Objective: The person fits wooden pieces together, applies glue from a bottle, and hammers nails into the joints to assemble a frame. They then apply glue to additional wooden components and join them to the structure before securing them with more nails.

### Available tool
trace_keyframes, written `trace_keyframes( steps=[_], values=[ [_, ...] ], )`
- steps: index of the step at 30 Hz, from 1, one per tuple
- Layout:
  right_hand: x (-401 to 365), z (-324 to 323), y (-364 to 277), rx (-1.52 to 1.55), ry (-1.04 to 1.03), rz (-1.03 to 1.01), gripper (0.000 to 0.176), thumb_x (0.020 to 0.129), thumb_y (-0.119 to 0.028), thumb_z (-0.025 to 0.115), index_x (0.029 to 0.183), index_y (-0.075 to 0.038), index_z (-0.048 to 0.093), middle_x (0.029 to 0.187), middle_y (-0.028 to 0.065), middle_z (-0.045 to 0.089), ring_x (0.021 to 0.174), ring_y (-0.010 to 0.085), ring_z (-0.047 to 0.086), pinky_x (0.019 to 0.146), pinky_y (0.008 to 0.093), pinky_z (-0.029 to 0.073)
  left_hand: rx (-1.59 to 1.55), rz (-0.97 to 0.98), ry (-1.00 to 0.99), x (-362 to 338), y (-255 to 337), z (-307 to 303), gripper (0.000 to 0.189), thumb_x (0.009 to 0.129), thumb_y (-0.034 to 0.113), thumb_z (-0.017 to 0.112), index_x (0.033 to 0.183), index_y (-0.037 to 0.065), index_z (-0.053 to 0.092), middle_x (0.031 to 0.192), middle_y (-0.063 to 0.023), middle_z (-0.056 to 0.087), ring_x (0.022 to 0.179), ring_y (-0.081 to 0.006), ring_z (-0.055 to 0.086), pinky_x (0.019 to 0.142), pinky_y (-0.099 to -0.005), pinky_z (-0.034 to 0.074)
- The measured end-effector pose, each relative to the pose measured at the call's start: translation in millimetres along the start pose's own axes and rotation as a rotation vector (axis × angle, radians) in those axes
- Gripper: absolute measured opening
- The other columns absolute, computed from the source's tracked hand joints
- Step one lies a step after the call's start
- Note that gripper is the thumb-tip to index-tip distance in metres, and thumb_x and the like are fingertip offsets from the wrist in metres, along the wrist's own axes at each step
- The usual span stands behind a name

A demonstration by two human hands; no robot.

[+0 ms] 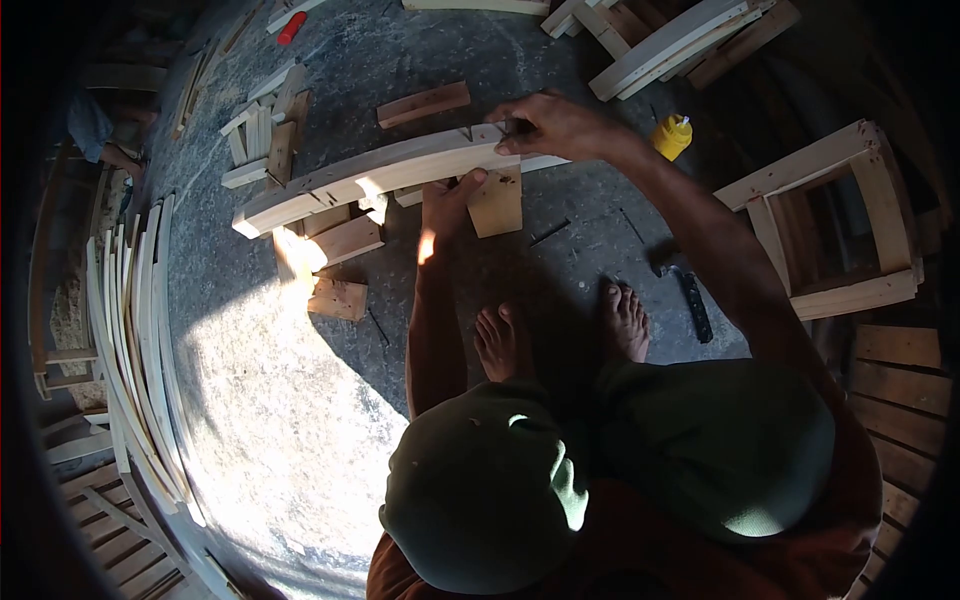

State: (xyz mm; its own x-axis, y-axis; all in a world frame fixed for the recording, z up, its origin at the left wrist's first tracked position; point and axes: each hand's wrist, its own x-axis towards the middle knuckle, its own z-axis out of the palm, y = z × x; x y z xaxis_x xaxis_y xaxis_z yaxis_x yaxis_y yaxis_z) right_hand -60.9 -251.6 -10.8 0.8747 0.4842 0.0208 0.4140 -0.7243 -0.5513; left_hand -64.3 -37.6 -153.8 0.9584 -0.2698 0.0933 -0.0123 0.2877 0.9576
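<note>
Long wooden beam (370,180) spans the work area, low over the floor | left hand (452,205) grasps its lower edge; right hand (545,125) pinches its right end | open sunlit concrete floor (270,400) lower left | wood offcuts crowd beneath; hammer (697,308), yellow bottle (671,138) and wooden frame (895,215) hem the right side

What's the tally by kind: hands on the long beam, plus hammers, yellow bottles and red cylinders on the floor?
Hands on the wooden beam: 2 (left hand, right hand)
Hammer: 1
Yellow bottle: 1
Red cylinder: 1, too small to identify further
Total: 5
</note>
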Motion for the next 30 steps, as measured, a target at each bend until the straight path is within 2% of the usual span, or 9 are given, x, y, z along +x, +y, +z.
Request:
trace_keyframes(
  steps=[13,16,18,21,26,28,29,30],
  values=[
    [2.9,6.7,10.8,0.030,0.007,0.003,0.052,0.090,-0.037,0.073,0.129,-0.005,0.063,0.102,0.0186,0.071,0.096,0.0305,0.069,0.089,0.0417,0.053,0.010,0.037,0.006,1.7,0.7,1.9,0.037,0.087,0.010,0.075,0.120,-0.001,0.064,0.110,-0.0089,0.070,0.101,-0.0178,0.065,0.089,-0.0326,0.051],
    [3.4,11.5,16.2,-0.024,0.095,-0.093,0.052,0.090,-0.036,0.073,0.129,-0.005,0.062,0.100,0.0186,0.071,0.095,0.0305,0.069,0.089,0.0425,0.053,0.036,0.017,0.004,1.8,3.9,1.7,0.037,0.086,0.010,0.074,0.120,-0.001,0.064,0.111,-0.0091,0.070,0.101,-0.0182,0.065,0.090,-0.0328,0.051],
    [-0.3,1.6,1.7,0.017,-0.005,0.020,0.051,0.090,-0.036,0.073,0.129,-0.006,0.062,0.102,0.0192,0.071,0.095,0.0317,0.069,0.088,0.0432,0.053,0.030,0.014,0.006,0.7,2.1,1.3,0.037,0.086,0.010,0.075,0.121,-0.001,0.064,0.111,-0.0091,0.070,0.102,-0.0182,0.065,0.090,-0.0329,0.051],
    [-2.3,0.2,-2.2,0.038,-0.035,0.054,0.050,0.090,-0.036,0.073,0.129,-0.007,0.062,0.103,0.0194,0.071,0.095,0.0332,0.068,0.089,0.0439,0.052,0.030,0.008,0.013,1.1,0.0,0.0,0.038,0.086,0.010,0.075,0.121,0.000,0.064,0.111,-0.0091,0.069,0.103,-0.0183,0.065,0.091,-0.0331,0.051],
    [-3.5,11.5,8.7,0.030,0.040,-0.005,0.049,0.090,-0.037,0.072,0.129,-0.008,0.062,0.101,0.0183,0.071,0.095,0.0330,0.068,0.092,0.0440,0.050,0.057,0.024,0.012,3.0,-8.0,-7.5,0.040,0.085,0.011,0.076,0.121,-0.001,0.064,0.111,-0.0090,0.070,0.104,-0.0181,0.064,0.091,-0.0332,0.051],
    [-6.1,11.1,3.8,0.030,0.036,0.002,0.049,0.091,-0.037,0.072,0.130,-0.009,0.061,0.101,0.0179,0.071,0.095,0.0323,0.067,0.093,0.0441,0.049,0.167,0.005,-0.113,-1.1,1.3,-11.7,0.043,0.084,0.012,0.077,0.122,-0.001,0.064,0.110,-0.0111,0.071,0.103,-0.0194,0.065,0.091,-0.0335,0.052],
    [-6.8,10.3,1.8,0.005,0.025,0.015,0.049,0.091,-0.037,0.071,0.131,-0.010,0.061,0.102,0.0178,0.071,0.096,0.0320,0.067,0.094,0.0439,0.049,0.169,0.008,-0.114,-6.8,6.0,-14.6,0.043,0.084,0.012,0.077,0.122,-0.001,0.064,0.110,-0.0111,0.071,0.103,-0.0194,0.065,0.091,-0.0335,0.052],
    [-7.6,8.5,-0.6,-0.022,0.015,0.029,0.050,0.091,-0.036,0.071,0.132,-0.010,0.060,0.103,0.0176,0.071,0.097,0.0316,0.067,0.095,0.0437,0.048,0.456,-0.033,-0.126,-18.0,26.9,-10.6,0.045,0.082,0.013,0.078,0.122,-0.001,0.064,0.108,-0.0122,0.072,0.102,-0.0220,0.067,0.091,-0.0352,0.052]
  ],
)
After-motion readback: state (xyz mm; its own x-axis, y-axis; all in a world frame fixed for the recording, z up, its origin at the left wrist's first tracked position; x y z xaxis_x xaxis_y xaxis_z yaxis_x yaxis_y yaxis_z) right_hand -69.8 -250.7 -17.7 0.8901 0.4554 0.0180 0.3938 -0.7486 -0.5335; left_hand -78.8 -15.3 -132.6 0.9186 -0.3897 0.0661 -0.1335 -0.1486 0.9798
